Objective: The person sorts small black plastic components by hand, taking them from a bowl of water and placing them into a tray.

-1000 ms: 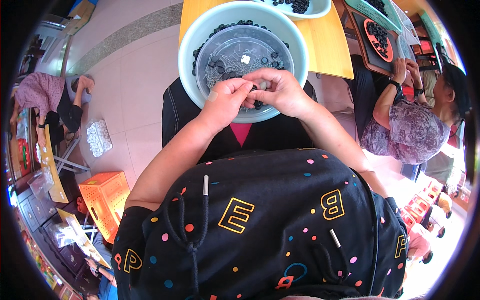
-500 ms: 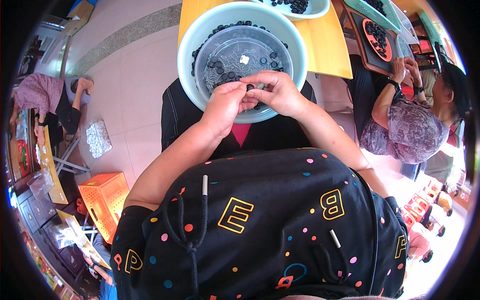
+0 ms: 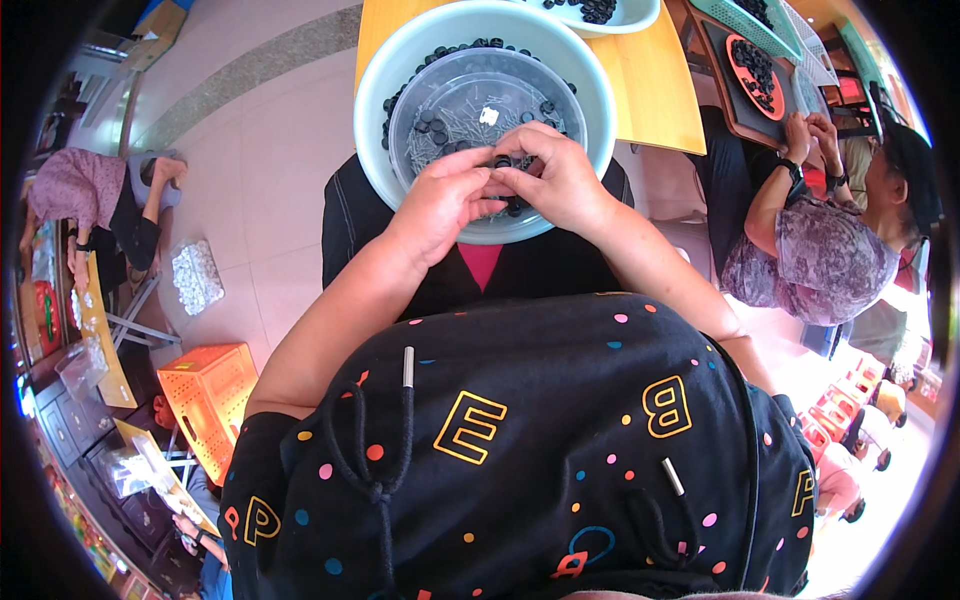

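Observation:
My left hand (image 3: 440, 203) and my right hand (image 3: 557, 178) meet over the near side of a clear plastic bowl (image 3: 400, 120). Both are closed in a pinch, thumbs and fingertips around a small black round cap (image 3: 502, 161). The fingers partly hide it. Inside the clear bowl lie a heap of thin metal screws or pins (image 3: 470, 122), several black round caps (image 3: 432, 126) and a small white piece (image 3: 488, 116). That bowl sits in a larger pale-blue basin (image 3: 368, 100), with more black caps around its rim.
The basin rests at a yellow wooden table's (image 3: 660, 95) edge, above my lap. A second pale basin (image 3: 630, 22) with black parts stands behind. At right, a person (image 3: 820, 240) works by an orange plate (image 3: 742, 68) of black parts. An orange crate (image 3: 205, 400) is at left.
Both hands have shifted slightly upward with the black cap. My right fingers have lifted and arch more over it, and my left fingers have spread a little.

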Motion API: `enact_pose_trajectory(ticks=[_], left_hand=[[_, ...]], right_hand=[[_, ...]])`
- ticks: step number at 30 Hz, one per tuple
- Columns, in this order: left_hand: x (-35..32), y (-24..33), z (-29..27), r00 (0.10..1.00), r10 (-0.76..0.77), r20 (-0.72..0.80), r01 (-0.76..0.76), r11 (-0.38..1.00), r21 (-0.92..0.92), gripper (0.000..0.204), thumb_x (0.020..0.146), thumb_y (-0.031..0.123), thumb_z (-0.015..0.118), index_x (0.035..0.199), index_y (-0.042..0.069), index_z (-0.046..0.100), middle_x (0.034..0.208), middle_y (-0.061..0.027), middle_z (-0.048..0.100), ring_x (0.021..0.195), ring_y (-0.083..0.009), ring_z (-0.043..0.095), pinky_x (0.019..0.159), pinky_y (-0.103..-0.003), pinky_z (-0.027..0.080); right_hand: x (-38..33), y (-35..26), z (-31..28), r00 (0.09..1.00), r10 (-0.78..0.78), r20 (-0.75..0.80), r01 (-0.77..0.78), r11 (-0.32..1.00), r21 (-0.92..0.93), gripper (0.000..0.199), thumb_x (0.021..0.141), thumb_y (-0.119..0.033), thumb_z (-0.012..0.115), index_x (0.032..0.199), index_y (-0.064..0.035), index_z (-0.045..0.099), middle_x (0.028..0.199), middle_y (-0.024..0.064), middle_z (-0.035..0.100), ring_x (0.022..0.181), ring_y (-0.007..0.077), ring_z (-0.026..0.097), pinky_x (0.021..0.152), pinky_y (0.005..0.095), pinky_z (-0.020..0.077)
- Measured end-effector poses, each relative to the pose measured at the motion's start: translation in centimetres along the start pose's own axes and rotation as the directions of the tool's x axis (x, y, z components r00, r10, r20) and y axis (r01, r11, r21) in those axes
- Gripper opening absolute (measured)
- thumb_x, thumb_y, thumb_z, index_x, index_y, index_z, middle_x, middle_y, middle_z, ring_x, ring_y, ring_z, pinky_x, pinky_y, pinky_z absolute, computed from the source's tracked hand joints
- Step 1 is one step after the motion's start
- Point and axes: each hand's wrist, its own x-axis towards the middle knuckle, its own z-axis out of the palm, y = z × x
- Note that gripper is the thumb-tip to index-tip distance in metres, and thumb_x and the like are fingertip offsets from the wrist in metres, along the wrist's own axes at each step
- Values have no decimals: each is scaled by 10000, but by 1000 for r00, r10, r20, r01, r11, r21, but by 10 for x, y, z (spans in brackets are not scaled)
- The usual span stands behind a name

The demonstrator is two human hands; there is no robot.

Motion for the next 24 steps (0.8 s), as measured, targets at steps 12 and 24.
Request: enact_pose_trajectory(ticks=[12,24], left_hand=[[7,39,-40,798,600,-55,-84,202,976,134,824,104,610,921,41,678,866,-123,679,893,-230,614,818,-340,471],[16,28,-38,925,329,191,-78,-328,942,112,751,89,668,857,52,660,866,-113,628,890,-314,554,817,-406,452]], right_hand=[[102,5,-93,876,343,-339,-32,742,670,265,847,-111,637,1047,47,565,883,89,596,676,151,563,609,256,475],[18,13,14,935,-110,338,290,784,-549,165,715,-91,643,876,-54,645,854,122,609,846,298,620,710,387,527]])
